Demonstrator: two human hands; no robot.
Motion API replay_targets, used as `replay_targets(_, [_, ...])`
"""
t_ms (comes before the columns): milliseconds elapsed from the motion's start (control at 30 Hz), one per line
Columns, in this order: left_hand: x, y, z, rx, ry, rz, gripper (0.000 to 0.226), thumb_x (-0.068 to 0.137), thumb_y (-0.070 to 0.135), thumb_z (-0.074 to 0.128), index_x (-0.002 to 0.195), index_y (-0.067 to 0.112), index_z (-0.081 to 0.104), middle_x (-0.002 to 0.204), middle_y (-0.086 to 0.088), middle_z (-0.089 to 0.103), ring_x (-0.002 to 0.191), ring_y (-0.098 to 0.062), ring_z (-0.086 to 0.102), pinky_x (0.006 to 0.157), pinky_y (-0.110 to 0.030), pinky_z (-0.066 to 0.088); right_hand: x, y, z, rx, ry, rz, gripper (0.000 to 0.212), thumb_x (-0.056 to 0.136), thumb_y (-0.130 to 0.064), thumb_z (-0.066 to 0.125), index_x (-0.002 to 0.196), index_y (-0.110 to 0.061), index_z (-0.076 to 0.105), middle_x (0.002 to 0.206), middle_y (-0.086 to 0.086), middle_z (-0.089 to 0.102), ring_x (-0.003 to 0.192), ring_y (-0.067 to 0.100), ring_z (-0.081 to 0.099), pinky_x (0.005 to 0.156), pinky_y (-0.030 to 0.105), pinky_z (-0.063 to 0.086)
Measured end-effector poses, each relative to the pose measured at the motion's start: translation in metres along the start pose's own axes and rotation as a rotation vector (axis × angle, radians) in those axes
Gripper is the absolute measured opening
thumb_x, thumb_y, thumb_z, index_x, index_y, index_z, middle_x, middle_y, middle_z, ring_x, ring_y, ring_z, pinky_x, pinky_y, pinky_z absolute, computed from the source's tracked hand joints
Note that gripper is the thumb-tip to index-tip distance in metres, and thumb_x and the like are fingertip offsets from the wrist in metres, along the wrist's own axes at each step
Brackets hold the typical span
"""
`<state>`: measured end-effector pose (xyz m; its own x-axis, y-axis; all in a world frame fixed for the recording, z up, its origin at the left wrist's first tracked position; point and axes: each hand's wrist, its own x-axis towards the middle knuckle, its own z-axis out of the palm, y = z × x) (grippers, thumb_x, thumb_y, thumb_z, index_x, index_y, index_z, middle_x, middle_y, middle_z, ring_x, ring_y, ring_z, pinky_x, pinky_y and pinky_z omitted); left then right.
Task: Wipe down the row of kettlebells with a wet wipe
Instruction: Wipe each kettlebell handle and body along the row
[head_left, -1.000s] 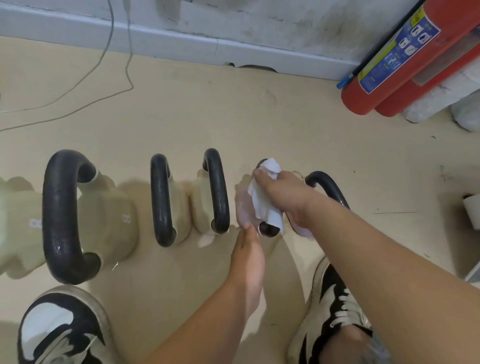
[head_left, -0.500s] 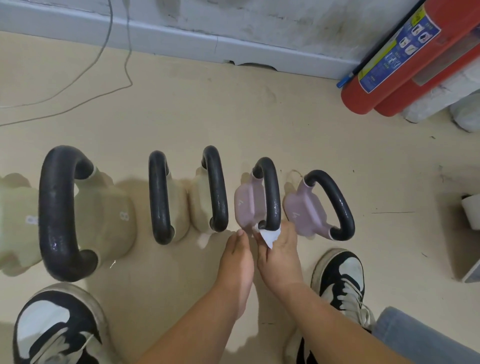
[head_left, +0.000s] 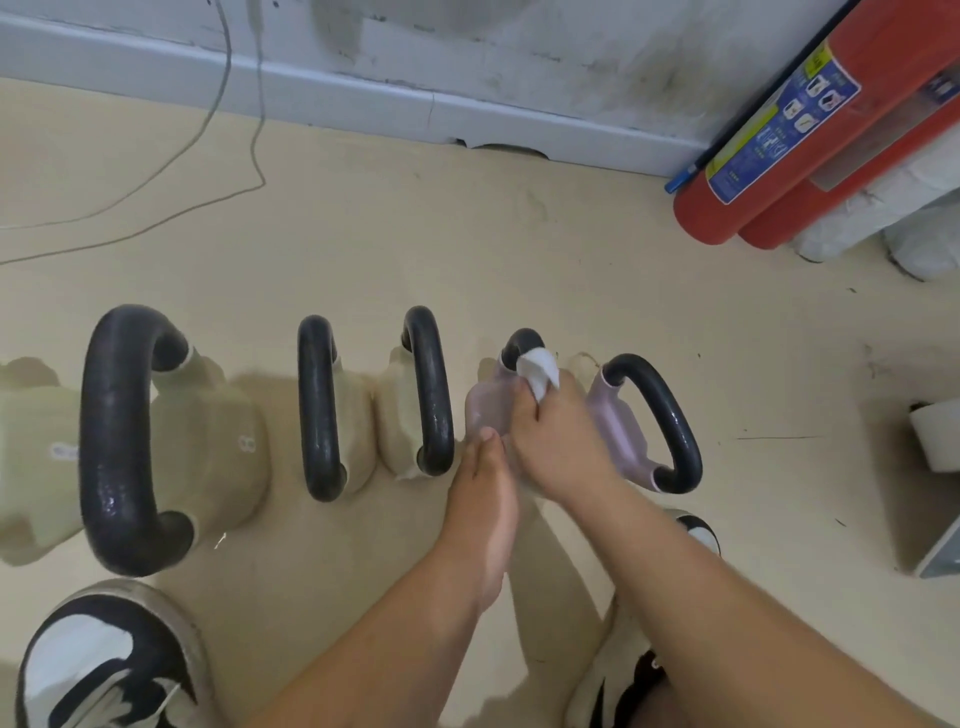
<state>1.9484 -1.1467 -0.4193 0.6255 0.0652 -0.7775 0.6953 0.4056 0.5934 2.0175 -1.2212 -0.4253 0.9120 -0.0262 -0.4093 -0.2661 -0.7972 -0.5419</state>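
Observation:
Several kettlebells with black handles stand in a row on the beige floor. A big beige one is at the left, then two smaller beige ones, then two pink ones. My right hand grips a white wet wipe and presses it around the handle of the left pink kettlebell, covering most of that handle. My left hand rests with its fingertips against the near side of that kettlebell's body. The right pink kettlebell stands untouched beside my right hand.
Two red fire extinguishers lie by the grey wall at the back right. Thin cables trail over the floor at the back left. My black and white shoes are at the bottom. A white object stands at the right edge.
My right hand has slid the wipe from the near end of the left pink kettlebell's handle up toward its far end. My left hand has stayed at the body's near side.

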Motion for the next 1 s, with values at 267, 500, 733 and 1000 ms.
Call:
replay_targets(267, [0.001,0.004,0.008,0.0,-0.01,0.019,0.054,0.11,0.049,0.02,0.163,0.037,0.017,0.165,0.016,0.026,0.143,-0.002,0.029,0.108,-0.025,0.02,0.057,-0.063,-0.023,-0.611,-0.232,-0.012,0.029,0.1,-0.017,0.051,0.13,-0.014,0.05,0.136,0.009,0.052,0.113,0.031,0.057,0.086,0.039,0.047])
replay_targets(500, [0.01,0.002,0.018,-0.124,0.092,0.058,0.048,0.111,0.037,0.033,0.155,0.021,0.038,0.157,0.006,0.041,0.147,-0.017,0.037,0.114,-0.028,0.03,0.097,-0.095,-0.007,-0.966,-0.516,-0.064,0.05,0.099,-0.011,0.056,0.147,-0.021,0.048,0.12,-0.003,0.057,0.093,0.022,0.059,0.077,0.033,0.046])
replay_targets(733, [0.016,-0.007,0.018,-0.035,0.099,0.034,0.052,0.109,0.048,0.027,0.16,0.038,0.022,0.167,0.013,0.023,0.152,-0.011,0.026,0.126,-0.039,0.02,0.094,-0.094,-0.021,-0.853,-0.491,-0.128,0.016,0.101,-0.018,0.062,0.1,-0.002,0.06,0.099,0.014,0.055,0.085,0.029,0.055,0.061,0.033,0.045])
replay_targets(1000, [0.017,-0.007,0.014,-0.018,0.094,0.047,0.051,0.109,0.048,0.029,0.159,0.038,0.027,0.165,0.016,0.025,0.149,-0.01,0.029,0.125,-0.037,0.021,0.092,-0.101,-0.044,-0.813,-0.288,-0.107,0.024,0.092,-0.03,0.06,0.085,-0.007,0.064,0.075,0.007,0.064,0.067,0.027,0.063,0.062,0.029,0.047])
